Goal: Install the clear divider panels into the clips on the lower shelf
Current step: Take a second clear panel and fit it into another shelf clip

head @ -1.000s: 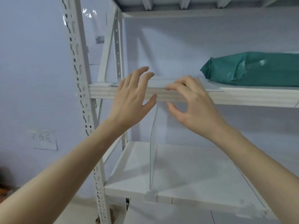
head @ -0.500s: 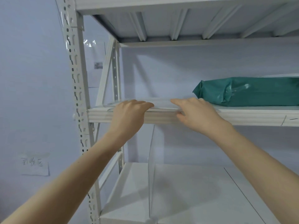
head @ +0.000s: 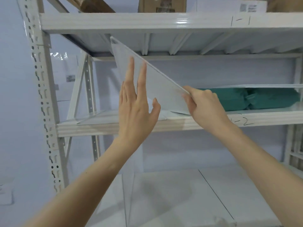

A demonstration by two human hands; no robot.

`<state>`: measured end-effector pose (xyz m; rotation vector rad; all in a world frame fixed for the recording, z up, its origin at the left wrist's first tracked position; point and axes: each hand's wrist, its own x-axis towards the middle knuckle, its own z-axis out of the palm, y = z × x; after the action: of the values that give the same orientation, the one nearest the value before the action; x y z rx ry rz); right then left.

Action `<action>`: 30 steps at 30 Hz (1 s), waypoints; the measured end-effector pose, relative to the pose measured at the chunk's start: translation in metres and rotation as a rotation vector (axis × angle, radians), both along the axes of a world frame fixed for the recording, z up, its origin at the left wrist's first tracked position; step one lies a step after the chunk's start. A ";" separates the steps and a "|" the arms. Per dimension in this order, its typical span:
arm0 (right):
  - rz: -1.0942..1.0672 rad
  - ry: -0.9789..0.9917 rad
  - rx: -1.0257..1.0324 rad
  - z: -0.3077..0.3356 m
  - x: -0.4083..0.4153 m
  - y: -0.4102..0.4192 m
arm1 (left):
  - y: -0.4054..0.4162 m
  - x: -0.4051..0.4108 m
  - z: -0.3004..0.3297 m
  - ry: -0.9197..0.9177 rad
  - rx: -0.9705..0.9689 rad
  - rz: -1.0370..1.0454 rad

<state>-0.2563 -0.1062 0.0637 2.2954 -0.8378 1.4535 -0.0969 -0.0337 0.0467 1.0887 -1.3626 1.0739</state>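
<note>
Head view: you have one clear divider panel [head: 157,86] tilted up off the middle shelf [head: 180,123], its high corner close under the ribs of the shelf above, its low corner just above the shelf surface near the green bundle [head: 246,99].

Right hand [head: 205,105]: fingers and thumb closed on the panel's lower corner, pinching both faces.

Left hand [head: 136,102]: fingers straight and spread, palm laid flat against the near face; thumb apart and not wrapped round an edge. It steadies, it does not grip.

More clear sheet lies flat on the middle shelf at left [head: 98,117]; count cannot be told.

Lower shelf [head: 172,194]: one divider [head: 129,199] appears to stand upright there. Clips are too blurred to make out.

Handling, judged:
- Panel holds a straight edge while carried by one corner, so it reads as stiff and light, probably acrylic.
- Smooth faces will be slippery. A flat palm gives little hold, so close the left hand over an edge before you lower it.
- A corner pinch puts leverage on a brittle sheet. Take it by two opposite edges, near mid-length.
- Mind the high corner against the ribs overhead, since a knock could chip it.
- Keep it vertical going down, so the bottom edge meets the clips square.
</note>
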 end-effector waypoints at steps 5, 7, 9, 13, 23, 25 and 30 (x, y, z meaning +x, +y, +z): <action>0.205 -0.191 0.103 0.008 -0.075 0.012 | -0.012 -0.061 -0.007 0.073 0.293 -0.086; 0.332 -0.302 0.181 0.012 -0.109 0.020 | -0.018 -0.091 -0.013 0.099 0.389 -0.106; 0.427 -0.380 0.245 0.015 -0.145 0.028 | -0.022 -0.121 -0.018 0.148 0.433 -0.134; 0.539 -0.446 0.315 0.013 -0.214 0.043 | -0.023 -0.179 -0.029 0.262 0.476 -0.190; 0.574 -0.473 0.414 -0.014 -0.349 0.050 | -0.025 -0.272 -0.051 0.136 0.345 0.002; 0.601 -0.471 0.454 -0.020 -0.366 0.045 | -0.023 -0.282 -0.054 0.111 0.321 0.039; 0.604 -0.436 0.585 -0.057 -0.390 0.020 | -0.012 -0.295 -0.062 0.072 0.170 0.053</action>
<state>-0.6458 -0.0858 0.0062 2.8767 -0.7904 2.2761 -0.3915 -0.0458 -0.0149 1.2826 -1.3930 0.9604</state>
